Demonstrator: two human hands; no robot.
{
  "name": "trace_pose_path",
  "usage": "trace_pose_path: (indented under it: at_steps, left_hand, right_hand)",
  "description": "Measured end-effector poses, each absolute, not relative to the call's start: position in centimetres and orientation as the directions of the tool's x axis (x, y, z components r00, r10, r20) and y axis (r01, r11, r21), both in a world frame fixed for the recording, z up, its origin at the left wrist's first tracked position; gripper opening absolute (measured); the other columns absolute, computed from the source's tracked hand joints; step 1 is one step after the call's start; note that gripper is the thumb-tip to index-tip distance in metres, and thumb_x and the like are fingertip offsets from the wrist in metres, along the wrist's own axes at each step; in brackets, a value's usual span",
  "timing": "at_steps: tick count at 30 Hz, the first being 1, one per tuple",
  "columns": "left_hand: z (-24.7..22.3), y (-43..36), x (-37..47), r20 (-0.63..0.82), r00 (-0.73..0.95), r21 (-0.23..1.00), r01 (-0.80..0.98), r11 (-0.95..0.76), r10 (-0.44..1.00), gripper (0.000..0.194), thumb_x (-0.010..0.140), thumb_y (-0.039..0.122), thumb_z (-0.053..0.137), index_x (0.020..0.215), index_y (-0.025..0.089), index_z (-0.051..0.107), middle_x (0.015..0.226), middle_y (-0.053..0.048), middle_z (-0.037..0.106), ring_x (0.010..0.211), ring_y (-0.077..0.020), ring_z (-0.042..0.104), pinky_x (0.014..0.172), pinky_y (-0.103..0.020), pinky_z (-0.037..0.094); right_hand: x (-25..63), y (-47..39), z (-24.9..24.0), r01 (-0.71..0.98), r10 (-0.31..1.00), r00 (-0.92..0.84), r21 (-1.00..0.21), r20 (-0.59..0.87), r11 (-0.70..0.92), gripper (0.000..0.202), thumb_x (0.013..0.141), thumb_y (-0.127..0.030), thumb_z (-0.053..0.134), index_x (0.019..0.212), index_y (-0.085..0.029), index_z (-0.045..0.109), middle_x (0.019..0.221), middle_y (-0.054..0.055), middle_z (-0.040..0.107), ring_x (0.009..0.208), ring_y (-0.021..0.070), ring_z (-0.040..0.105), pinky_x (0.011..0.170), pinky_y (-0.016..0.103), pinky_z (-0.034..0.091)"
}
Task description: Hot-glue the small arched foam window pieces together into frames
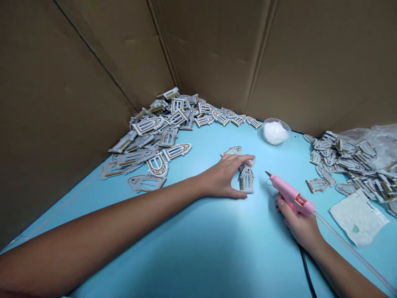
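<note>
Near the middle of the blue table, my left hand is spread, its thumb and fingers apart around a small grey arched window piece that lies flat. Whether the fingertips press on it is hard to tell. Another arched piece lies just behind the fingers, and a further one is partly hidden under them. To the right, my right hand is closed around a pink glue gun. Its nozzle points up and left, toward the pieces, without touching them. A clear glue stick sticks out of its back end.
A large heap of arched pieces lies at the back left against cardboard walls. A small tub of white material stands at the back. On the right are another heap, a plastic bag and a white sheet.
</note>
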State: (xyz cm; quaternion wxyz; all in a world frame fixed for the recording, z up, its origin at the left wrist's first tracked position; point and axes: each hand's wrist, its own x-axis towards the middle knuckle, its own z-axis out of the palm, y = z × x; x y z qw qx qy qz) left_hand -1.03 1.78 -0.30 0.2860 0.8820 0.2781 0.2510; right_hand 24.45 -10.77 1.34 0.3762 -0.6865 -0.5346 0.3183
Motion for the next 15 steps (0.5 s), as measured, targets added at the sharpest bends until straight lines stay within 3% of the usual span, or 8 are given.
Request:
trace_pose_path:
  at_steps: [5, 8, 11, 15]
  left_hand:
    - [-0.3, 1.8, -1.0, 0.234, 0.764, 0.654, 0.333, -0.679, 0.601, 0.106, 0.069, 0.048, 0.092, 0.154, 0.023, 0.034, 0.143, -0.015, 0.061, 0.138, -0.0378, 0.051, 0.118, -0.052, 0.032]
    - [-0.1, 1.8, -1.1, 0.219, 0.777, 0.645, 0.338, -0.686, 0.589, 0.109, 0.068, 0.046, 0.092, 0.156, 0.022, 0.032, 0.143, -0.015, 0.06, 0.14, -0.0396, 0.046, 0.118, -0.053, 0.031]
    - [0.1, 1.8, -1.3, 0.222, 0.791, 0.626, 0.333, -0.705, 0.571, 0.101, 0.072, 0.038, 0.086, 0.156, 0.02, 0.033, 0.145, -0.016, 0.057, 0.141, -0.0389, 0.044, 0.119, -0.052, 0.03]
    - [0.2, 1.8, -1.5, 0.232, 0.786, 0.645, 0.318, -0.695, 0.574, 0.095, 0.077, 0.035, 0.08, 0.157, 0.021, 0.031, 0.143, -0.016, 0.058, 0.138, -0.0372, 0.046, 0.119, -0.052, 0.03]
  right_hand:
    - [23.7, -10.5, 2.0, 0.556, 1.0, -0.001, -0.831, 0.022, 0.019, 0.015, 0.083, -0.033, 0.064, 0.073, -0.023, 0.062, 0.07, -0.001, 0.06, 0.059, 0.0152, 0.057, 0.057, 0.027, 0.049]
    - [23.4, -10.1, 2.5, 0.54, 0.999, -0.041, -0.841, -0.027, 0.0, 0.014, 0.085, -0.035, 0.061, 0.078, -0.023, 0.062, 0.067, -0.002, 0.058, 0.057, 0.0151, 0.055, 0.054, 0.027, 0.048]
    - [23.7, -9.9, 2.4, 0.556, 0.997, -0.046, -0.831, -0.056, -0.021, 0.014, 0.089, -0.035, 0.058, 0.082, -0.023, 0.061, 0.068, -0.002, 0.058, 0.057, 0.0147, 0.053, 0.053, 0.026, 0.047]
    - [24.3, -10.0, 2.3, 0.592, 0.985, -0.17, -0.797, 0.022, 0.12, 0.012, 0.09, -0.028, 0.059, 0.079, -0.023, 0.057, 0.068, -0.003, 0.054, 0.055, 0.0131, 0.051, 0.05, 0.026, 0.042]
